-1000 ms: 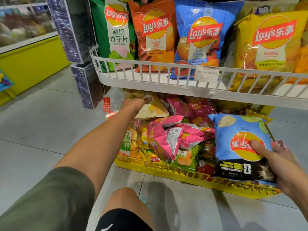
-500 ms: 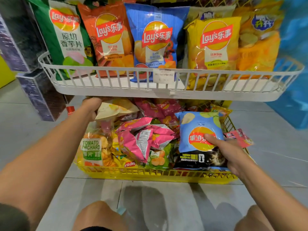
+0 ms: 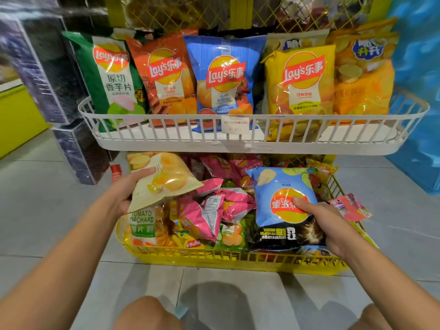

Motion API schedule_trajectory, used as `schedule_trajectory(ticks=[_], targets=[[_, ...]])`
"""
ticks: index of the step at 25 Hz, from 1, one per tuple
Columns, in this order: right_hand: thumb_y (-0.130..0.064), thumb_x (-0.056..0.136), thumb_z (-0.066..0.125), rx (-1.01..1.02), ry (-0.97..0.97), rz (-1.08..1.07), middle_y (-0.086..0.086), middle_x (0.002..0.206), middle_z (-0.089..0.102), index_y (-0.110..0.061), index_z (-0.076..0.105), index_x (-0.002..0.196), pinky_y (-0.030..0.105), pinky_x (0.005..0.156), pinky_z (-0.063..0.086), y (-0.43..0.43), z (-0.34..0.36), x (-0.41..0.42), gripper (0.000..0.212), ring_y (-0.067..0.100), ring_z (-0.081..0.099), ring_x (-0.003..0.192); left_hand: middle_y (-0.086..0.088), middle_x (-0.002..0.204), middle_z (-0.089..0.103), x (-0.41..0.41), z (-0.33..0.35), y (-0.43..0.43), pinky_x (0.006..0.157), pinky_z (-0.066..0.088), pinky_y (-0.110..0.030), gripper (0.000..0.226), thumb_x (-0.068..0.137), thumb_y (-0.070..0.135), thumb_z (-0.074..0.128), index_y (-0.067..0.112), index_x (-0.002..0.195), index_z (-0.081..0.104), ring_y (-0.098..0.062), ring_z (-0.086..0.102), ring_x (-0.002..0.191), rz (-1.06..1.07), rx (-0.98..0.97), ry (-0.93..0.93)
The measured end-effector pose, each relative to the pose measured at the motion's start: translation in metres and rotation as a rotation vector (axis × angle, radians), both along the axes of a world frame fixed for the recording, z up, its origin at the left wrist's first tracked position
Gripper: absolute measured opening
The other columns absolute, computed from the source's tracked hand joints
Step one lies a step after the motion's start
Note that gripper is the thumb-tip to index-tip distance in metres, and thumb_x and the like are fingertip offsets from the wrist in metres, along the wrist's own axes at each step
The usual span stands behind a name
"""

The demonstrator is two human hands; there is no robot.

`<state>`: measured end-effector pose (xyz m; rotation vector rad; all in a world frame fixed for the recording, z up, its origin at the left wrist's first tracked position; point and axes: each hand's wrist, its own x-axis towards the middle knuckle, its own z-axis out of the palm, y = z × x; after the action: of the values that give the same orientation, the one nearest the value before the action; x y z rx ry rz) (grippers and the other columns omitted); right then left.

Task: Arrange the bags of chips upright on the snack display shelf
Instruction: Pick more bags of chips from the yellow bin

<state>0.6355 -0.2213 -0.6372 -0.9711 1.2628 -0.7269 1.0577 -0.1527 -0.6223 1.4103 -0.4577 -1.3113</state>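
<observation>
My left hand [image 3: 129,189] grips a cream-coloured chip bag [image 3: 164,179], lifted at a tilt over the left end of the yellow lower basket [image 3: 238,258]. My right hand [image 3: 319,217] holds a light-blue chip bag [image 3: 283,198] that lies upside down on the right side of the same basket. Several pink, green and yellow bags lie jumbled flat between my hands. On the white upper shelf [image 3: 238,144] stand upright a green bag [image 3: 112,77], an orange-red bag [image 3: 166,77], a blue bag [image 3: 223,79] and a yellow bag [image 3: 302,84].
A further orange-yellow bag [image 3: 364,72] stands at the shelf's right end. Dark wrapped boxes [image 3: 78,148] are stacked left of the rack, and a blue panel [image 3: 416,91] is on the right. My knees show at the bottom over the grey tiled floor [image 3: 47,210].
My left hand has pulled the cream bag out from under the upper shelf and lifted it. My view swung right to centre on the rack. The right hand stays on the blue bag.
</observation>
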Motion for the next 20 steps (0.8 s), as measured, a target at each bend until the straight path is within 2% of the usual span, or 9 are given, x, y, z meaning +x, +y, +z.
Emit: schedule_trajectory(ticks=[4,7,9,11,13,15,17,18,20], targets=[[-0.038,0.062,0.080,0.026,0.001,0.085,0.020,0.096,0.077,-0.005,0.068,0.108,0.053,0.089,0.055,0.005,0.013,0.003,0.058,0.040,0.074,0.085,-0.021,0.104,0.074,-0.032,-0.002,0.045,0.059,0.061,-0.049,0.061,0.066,0.015,0.080,0.012,0.124,0.062,-0.035,0.075,0.078,-0.025,-0.052,-0.011],[-0.032,0.067,0.075,0.024,-0.017,0.129,0.024,0.094,0.076,-0.002,0.068,0.107,0.050,0.082,0.058,0.013,0.022,-0.002,0.050,0.041,0.074,0.077,-0.023,0.116,0.071,-0.058,-0.006,0.077,0.076,0.058,-0.057,0.092,0.039,0.022,0.099,0.014,0.123,0.062,-0.042,0.071,0.099,-0.040,-0.118,-0.047],[-0.028,0.069,0.073,0.015,-0.046,0.126,0.023,0.093,0.076,-0.003,0.068,0.107,0.049,0.084,0.055,0.018,0.025,-0.007,0.045,0.041,0.074,0.073,-0.021,0.120,0.070,-0.068,-0.006,0.091,0.088,0.053,-0.063,0.092,0.033,0.031,0.101,0.020,0.118,0.065,-0.044,0.068,0.106,-0.021,-0.153,-0.166],[-0.026,0.067,0.072,0.004,-0.084,0.119,0.022,0.091,0.077,-0.006,0.067,0.107,0.047,0.085,0.053,0.026,0.032,-0.012,0.044,0.039,0.074,0.071,-0.016,0.118,0.072,-0.076,-0.002,0.099,0.090,0.052,-0.062,0.085,0.036,0.038,0.100,0.026,0.114,0.067,-0.041,0.069,0.106,0.000,-0.184,-0.287],[-0.029,0.060,0.079,0.004,-0.101,0.128,0.022,0.093,0.077,-0.007,0.067,0.109,0.049,0.089,0.050,0.034,0.039,-0.016,0.055,0.040,0.074,0.075,-0.013,0.116,0.073,-0.082,0.008,0.103,0.090,0.053,-0.061,0.087,0.037,0.041,0.099,0.027,0.116,0.064,-0.038,0.070,0.104,0.004,-0.206,-0.345],[-0.044,0.036,0.093,-0.017,-0.096,0.129,0.022,0.096,0.076,-0.008,0.068,0.108,0.050,0.090,0.050,0.039,0.046,-0.021,0.085,0.040,0.074,0.081,-0.010,0.114,0.074,-0.090,0.022,0.100,0.090,0.054,-0.059,0.092,0.034,0.043,0.099,0.029,0.118,0.063,-0.035,0.071,0.103,0.012,-0.237,-0.381],[-0.055,0.018,0.093,-0.092,-0.095,0.118,0.018,0.094,0.077,-0.011,0.069,0.106,0.050,0.090,0.051,0.043,0.054,-0.027,0.101,0.038,0.074,0.083,-0.008,0.111,0.076,-0.099,0.038,0.095,0.090,0.054,-0.058,0.088,0.033,0.044,0.099,0.034,0.113,0.065,-0.033,0.072,0.102,0.026,-0.296,-0.389],[-0.054,0.027,0.093,-0.146,-0.059,0.112,0.013,0.091,0.079,-0.012,0.069,0.108,0.049,0.088,0.051,0.043,0.059,-0.029,0.095,0.033,0.075,0.081,-0.008,0.110,0.076,-0.103,0.047,0.091,0.089,0.054,-0.058,0.084,0.033,0.043,0.099,0.036,0.110,0.067,-0.033,0.072,0.101,0.028,-0.329,-0.394],[-0.030,0.068,0.085,-0.220,-0.074,0.089,-0.001,0.075,0.079,-0.011,0.067,0.112,0.041,0.076,0.051,0.043,0.072,-0.033,0.051,0.020,0.075,0.070,-0.006,0.111,0.076,-0.110,0.061,0.084,0.091,0.053,-0.058,0.083,0.034,0.044,0.098,0.037,0.110,0.066,-0.031,0.071,0.103,0.018,-0.374,-0.433]])
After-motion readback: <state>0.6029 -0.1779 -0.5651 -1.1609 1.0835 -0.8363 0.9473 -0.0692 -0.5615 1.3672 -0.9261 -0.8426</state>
